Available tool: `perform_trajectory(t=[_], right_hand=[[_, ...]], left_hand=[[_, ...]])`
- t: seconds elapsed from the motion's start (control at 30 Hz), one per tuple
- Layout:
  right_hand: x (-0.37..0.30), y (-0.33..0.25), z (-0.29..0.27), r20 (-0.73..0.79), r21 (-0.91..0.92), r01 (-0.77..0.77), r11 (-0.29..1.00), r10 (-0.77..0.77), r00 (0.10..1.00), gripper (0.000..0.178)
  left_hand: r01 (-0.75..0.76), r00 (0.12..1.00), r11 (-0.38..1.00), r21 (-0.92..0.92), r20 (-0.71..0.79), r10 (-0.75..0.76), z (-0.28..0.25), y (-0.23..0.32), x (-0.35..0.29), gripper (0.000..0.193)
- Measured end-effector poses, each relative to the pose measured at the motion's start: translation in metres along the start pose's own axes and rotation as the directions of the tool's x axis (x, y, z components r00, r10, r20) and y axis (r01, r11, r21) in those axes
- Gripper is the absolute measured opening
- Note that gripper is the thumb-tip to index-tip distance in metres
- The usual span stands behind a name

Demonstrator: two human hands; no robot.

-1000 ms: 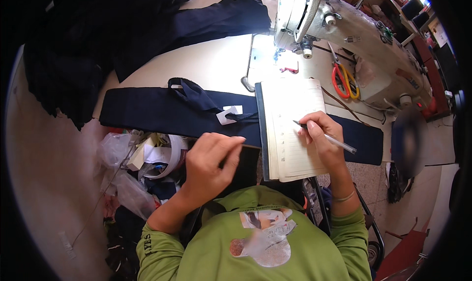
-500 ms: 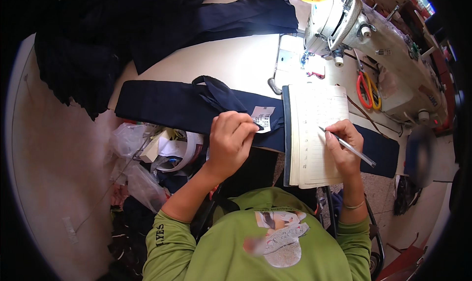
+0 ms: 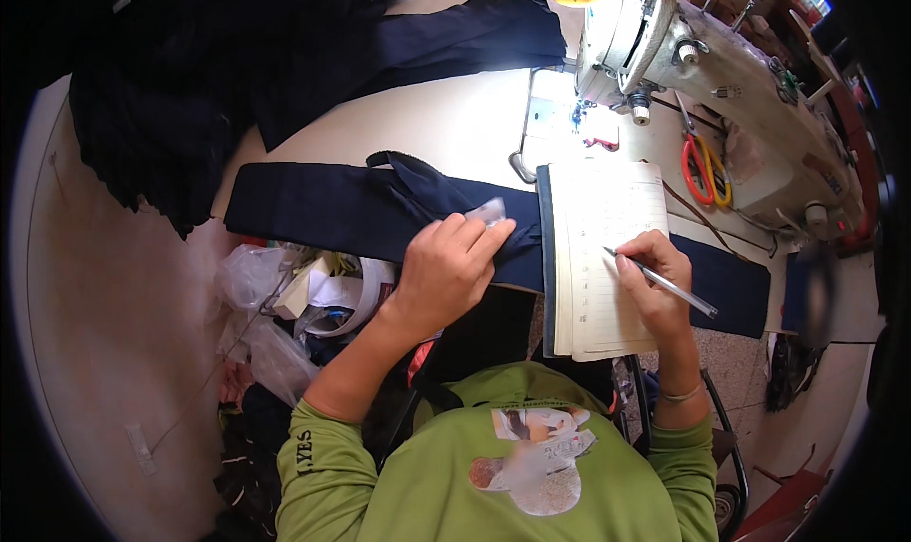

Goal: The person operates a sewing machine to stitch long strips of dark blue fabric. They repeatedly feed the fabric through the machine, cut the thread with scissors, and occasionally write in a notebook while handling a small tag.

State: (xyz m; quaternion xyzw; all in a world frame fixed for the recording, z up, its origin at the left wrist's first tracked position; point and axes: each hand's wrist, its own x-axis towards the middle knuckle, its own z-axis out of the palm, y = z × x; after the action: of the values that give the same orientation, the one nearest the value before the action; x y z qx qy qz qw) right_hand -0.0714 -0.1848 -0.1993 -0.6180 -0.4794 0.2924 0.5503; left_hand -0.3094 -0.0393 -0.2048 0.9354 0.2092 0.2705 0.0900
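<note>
The left hand [image 3: 448, 265] pinches at least one white tag [image 3: 489, 211]; the right [image 3: 659, 274] grips one pen [image 3: 681, 292] over one notebook [image 3: 588, 290].

Scissors [image 3: 706, 170], sewing machine [image 3: 735, 72], perhaps a bin [image 3: 373, 293].

- Looks like a sewing workshop!
- There's the sewing machine [image 3: 726, 77], brightly lit, up on the pale table [image 3: 446, 110]!
- Scissors [image 3: 694, 138] lying right beside it!
- And dark cloth [image 3: 313, 58] heaped at left!
</note>
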Motion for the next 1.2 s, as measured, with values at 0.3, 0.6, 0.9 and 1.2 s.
perform_trajectory(t=[0.3,0.6,0.9,1.2], right_hand=[[-0.001,0.003,-0.002,0.012,0.009,-0.005,1.0,0.005,1.0,0.007],[-0.001,-0.003,-0.002,0.021,0.012,0.002,1.0,-0.002,1.0,0.007],[-0.001,-0.002,-0.003,0.026,0.03,-0.008,1.0,0.007,1.0,0.006],[-0.001,-0.006,-0.003,0.043,0.056,-0.029,0.998,0.027,0.999,0.006]], left_hand=[[0.391,0.917,0.919,-0.051,-0.063,-0.394,-0.031,-0.023,0.022,0.021],[0.179,0.979,0.974,-0.138,-0.069,-0.19,-0.042,-0.036,0.028,0.026],[0.187,0.94,0.982,0.019,0.288,-0.184,-0.072,-0.028,0.064,0.028],[0.651,0.718,0.14,-0.746,0.545,-0.432,-0.01,-0.021,0.046,0.037]])
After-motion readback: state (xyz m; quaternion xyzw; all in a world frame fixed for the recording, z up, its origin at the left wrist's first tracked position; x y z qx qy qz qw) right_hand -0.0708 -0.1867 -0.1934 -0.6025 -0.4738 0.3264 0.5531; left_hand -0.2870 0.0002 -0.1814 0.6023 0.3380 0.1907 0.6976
